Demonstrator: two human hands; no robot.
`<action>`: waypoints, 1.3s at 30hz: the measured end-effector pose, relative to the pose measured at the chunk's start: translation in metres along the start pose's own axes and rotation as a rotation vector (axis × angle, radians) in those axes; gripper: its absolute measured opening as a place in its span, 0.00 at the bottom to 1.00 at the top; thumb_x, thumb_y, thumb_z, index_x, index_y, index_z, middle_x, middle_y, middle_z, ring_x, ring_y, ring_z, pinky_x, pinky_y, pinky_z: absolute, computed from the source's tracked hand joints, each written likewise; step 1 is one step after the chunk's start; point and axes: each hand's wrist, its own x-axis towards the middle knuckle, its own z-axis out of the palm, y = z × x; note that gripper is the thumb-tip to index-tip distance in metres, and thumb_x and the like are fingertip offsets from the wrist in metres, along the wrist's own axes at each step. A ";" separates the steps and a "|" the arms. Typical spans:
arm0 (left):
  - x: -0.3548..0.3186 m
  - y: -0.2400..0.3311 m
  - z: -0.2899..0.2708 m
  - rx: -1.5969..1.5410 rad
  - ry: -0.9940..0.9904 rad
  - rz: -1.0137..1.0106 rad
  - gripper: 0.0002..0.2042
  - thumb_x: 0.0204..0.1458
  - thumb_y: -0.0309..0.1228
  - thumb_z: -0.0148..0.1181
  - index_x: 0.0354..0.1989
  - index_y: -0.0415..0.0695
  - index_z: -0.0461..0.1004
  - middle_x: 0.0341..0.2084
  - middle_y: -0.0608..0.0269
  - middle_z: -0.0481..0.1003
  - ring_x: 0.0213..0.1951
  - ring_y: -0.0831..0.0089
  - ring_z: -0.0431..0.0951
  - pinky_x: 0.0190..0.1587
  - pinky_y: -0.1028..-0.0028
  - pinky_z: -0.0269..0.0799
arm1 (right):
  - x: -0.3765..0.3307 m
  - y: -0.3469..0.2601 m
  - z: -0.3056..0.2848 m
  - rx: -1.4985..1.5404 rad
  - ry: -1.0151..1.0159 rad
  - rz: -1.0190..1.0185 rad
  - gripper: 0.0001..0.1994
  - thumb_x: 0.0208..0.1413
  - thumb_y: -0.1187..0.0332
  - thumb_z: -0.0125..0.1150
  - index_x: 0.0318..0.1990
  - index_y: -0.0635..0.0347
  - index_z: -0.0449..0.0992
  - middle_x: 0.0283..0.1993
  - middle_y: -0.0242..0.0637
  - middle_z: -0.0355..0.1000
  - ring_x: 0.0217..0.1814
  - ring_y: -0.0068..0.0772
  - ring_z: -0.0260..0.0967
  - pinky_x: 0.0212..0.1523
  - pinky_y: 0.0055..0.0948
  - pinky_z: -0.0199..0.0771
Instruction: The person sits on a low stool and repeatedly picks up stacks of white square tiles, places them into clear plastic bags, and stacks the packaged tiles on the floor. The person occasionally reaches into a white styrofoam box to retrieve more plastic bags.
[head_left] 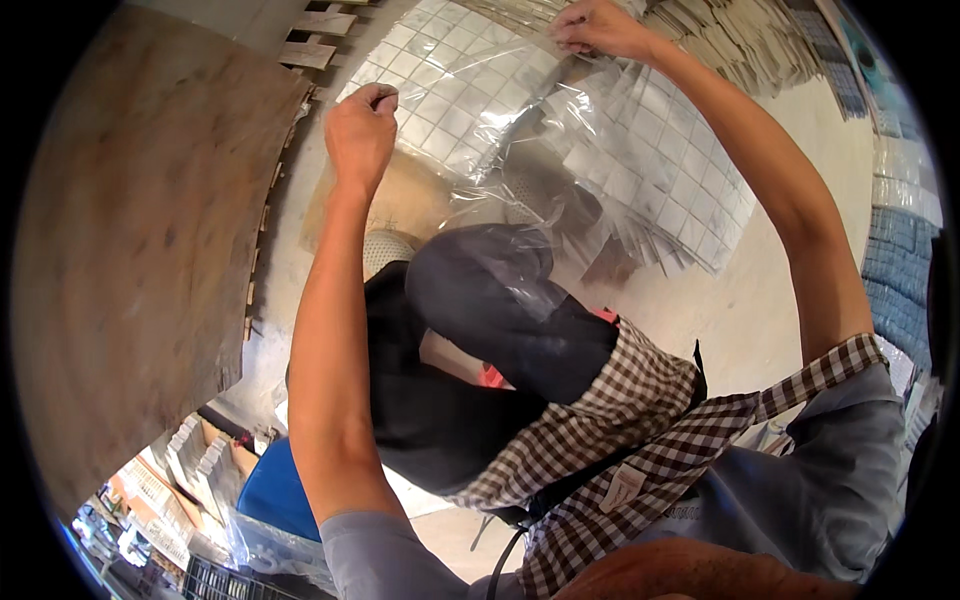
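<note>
Pale floor [745, 300], clear film [572, 108], top edge rising rightward

Left grip [362, 130] and right grip [601, 29] hold clear film [500, 120] (it glints).

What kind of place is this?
Looks like a tile workshop or packing area, though I can't be sure: sheets of square tiles, pallet-like wooden slats and clear plastic film.
</note>
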 end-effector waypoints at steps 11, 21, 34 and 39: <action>0.035 -0.073 0.086 0.018 -0.079 -0.189 0.11 0.49 0.31 0.62 0.39 0.46 0.83 0.32 0.54 0.82 0.36 0.60 0.82 0.43 0.65 0.75 | 0.104 0.100 0.031 -0.568 0.155 0.078 0.15 0.48 0.61 0.56 0.21 0.66 0.74 0.17 0.51 0.69 0.19 0.44 0.65 0.27 0.46 0.69; 0.076 -0.123 0.097 0.035 -0.096 -0.369 0.13 0.46 0.33 0.63 0.40 0.48 0.84 0.35 0.57 0.83 0.41 0.58 0.82 0.47 0.65 0.76 | 0.169 0.143 0.061 -0.511 0.401 0.052 0.18 0.44 0.59 0.62 0.25 0.71 0.78 0.22 0.61 0.72 0.27 0.53 0.74 0.32 0.47 0.73; 0.094 -0.170 0.078 -0.551 -0.025 -0.667 0.08 0.50 0.25 0.65 0.36 0.34 0.81 0.25 0.60 0.79 0.23 0.76 0.77 0.28 0.77 0.74 | 0.223 0.106 0.109 -0.041 0.582 0.355 0.16 0.48 0.56 0.65 0.29 0.63 0.80 0.28 0.46 0.78 0.27 0.41 0.75 0.34 0.40 0.75; 0.109 -0.160 0.078 -0.391 -0.021 -0.612 0.08 0.49 0.25 0.66 0.35 0.33 0.80 0.26 0.60 0.79 0.24 0.75 0.78 0.26 0.77 0.74 | 0.238 0.112 0.109 -0.353 0.816 0.438 0.20 0.52 0.50 0.63 0.38 0.60 0.81 0.42 0.51 0.79 0.46 0.54 0.76 0.47 0.49 0.75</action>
